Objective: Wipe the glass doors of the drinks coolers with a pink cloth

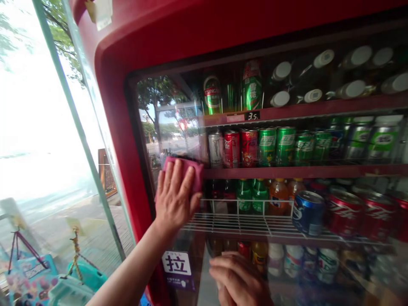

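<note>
My left hand (175, 197) lies flat over a pink cloth (198, 172), holding it against the glass of a red drinks fridge (111, 63). The fingers are stretched out and slightly spread on the cloth. Low in the view is my right hand (239, 278), in front of the fridge's lower part, its fingers curled and close together. Whatever may be inside its grasp is hidden. A white and purple pull sign (177, 267) is stuck on the door beneath my left forearm.
Behind the glass, shelves (287, 171) carry green cans (267, 146), red cans (346, 212), a blue can (308, 212) and several bottles. Trees and street reflect in the glass. At the left, turquoise bags (76, 280) hang beside a glass panel's edge (79, 131).
</note>
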A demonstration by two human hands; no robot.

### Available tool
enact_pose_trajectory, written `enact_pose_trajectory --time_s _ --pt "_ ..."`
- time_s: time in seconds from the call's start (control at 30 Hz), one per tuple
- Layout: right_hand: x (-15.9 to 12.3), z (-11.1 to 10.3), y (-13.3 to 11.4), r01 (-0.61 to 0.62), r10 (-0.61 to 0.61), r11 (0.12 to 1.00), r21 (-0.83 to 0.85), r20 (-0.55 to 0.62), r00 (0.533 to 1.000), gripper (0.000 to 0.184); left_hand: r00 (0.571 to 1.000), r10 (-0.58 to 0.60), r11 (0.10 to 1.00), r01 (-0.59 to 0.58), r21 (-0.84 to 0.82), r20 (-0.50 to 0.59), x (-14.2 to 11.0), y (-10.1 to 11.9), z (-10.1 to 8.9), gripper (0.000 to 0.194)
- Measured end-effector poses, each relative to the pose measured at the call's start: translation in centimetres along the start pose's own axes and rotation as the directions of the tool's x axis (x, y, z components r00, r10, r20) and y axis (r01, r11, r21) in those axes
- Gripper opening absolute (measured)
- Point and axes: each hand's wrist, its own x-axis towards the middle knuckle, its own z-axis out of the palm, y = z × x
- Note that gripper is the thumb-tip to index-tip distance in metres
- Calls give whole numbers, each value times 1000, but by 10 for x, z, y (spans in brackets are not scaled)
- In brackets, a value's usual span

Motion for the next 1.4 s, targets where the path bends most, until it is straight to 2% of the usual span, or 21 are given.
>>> enact_pose_trajectory --time_s 0.1,0.17,0.2,0.27,0.37,0.43,0.5,0.57,0.63,0.73,0.77,0.83,0.9,1.0,1.07,1.13,1.17,1.2,1.27,1.33,1.4 --pt "-4 -3 4 -26 25 999 -26 -7 1000 31 962 -269 963 269 1 -54 43 -37 -4 86" --pt "-5 -2 5 -29 28 999 -32 -29 999 29 921 -377 926 377 -18 -94 77 -44 -4 86" --pt "-6 1 5 -35 33 999 -33 -48 998 28 915 -390 921 389 -28 -108 90 -40 -3 86" --pt "-9 10 3 -79 74 996 -34 -138 988 29 940 -323 946 321 -39 -111 104 -19 -1 84" --pt "-15 21 3 -160 148 987 -24 -262 954 35 998 -40 998 38 -48 -52 87 24 5 84" --pt "-18 18 7 -115 109 993 -23 -191 975 33 990 142 989 -143 -41 -10 58 43 7 86" --pt "-20 10 14 -38 36 999 -22 -68 997 31 976 216 976 -216 -19 16 32 42 6 87" --pt "-20 -2 21 -5 5 1000 -25 -9 1000 31 991 134 991 -134 8 21 21 23 3 88" --pt "-18 -13 27 -18 17 999 -38 -27 999 31 997 -79 996 80 27 -16 33 -5 0 87" --pt "-9 -29 34 -52 50 996 -66 -35 998 30 931 -355 935 355 -23 -85 80 -38 -3 87" --pt "-5 -35 36 -65 61 995 -82 -40 997 29 907 -407 913 405 -44 -105 98 -41 -3 87" --pt "7 -49 42 -101 91 987 -127 -83 992 30 887 -442 897 437 -64 -134 126 -31 0 87" --pt "24 -63 50 -146 118 974 -172 -162 980 32 919 -369 929 365 -57 -137 138 -3 4 87" --pt "54 -82 61 -174 119 960 -221 -242 963 37 994 -88 996 85 -36 -70 118 54 11 87" --pt "73 -90 66 -156 87 954 -256 -259 962 41 990 140 989 -140 -40 -12 89 84 15 88" --pt "85 -93 68 -120 48 951 -286 -248 968 43 968 251 968 -250 -33 18 58 96 16 87" --pt "88 -93 68 -105 36 950 -293 -234 972 44 964 266 964 -265 -26 15 46 94 16 87" --pt "89 -94 68 -98 31 950 -297 -220 975 46 970 245 969 -245 -13 3 38 87 15 87" --pt "85 -94 69 -97 39 950 -297 -198 979 49 993 116 993 -115 21 -16 34 64 11 89" --pt "76 -97 71 -121 63 945 -303 -193 979 49 995 -97 994 97 44 -16 47 38 6 90" --pt "67 -101 74 -156 93 936 -317 -207 974 47 956 -291 956 292 25 -39 72 19 2 90"
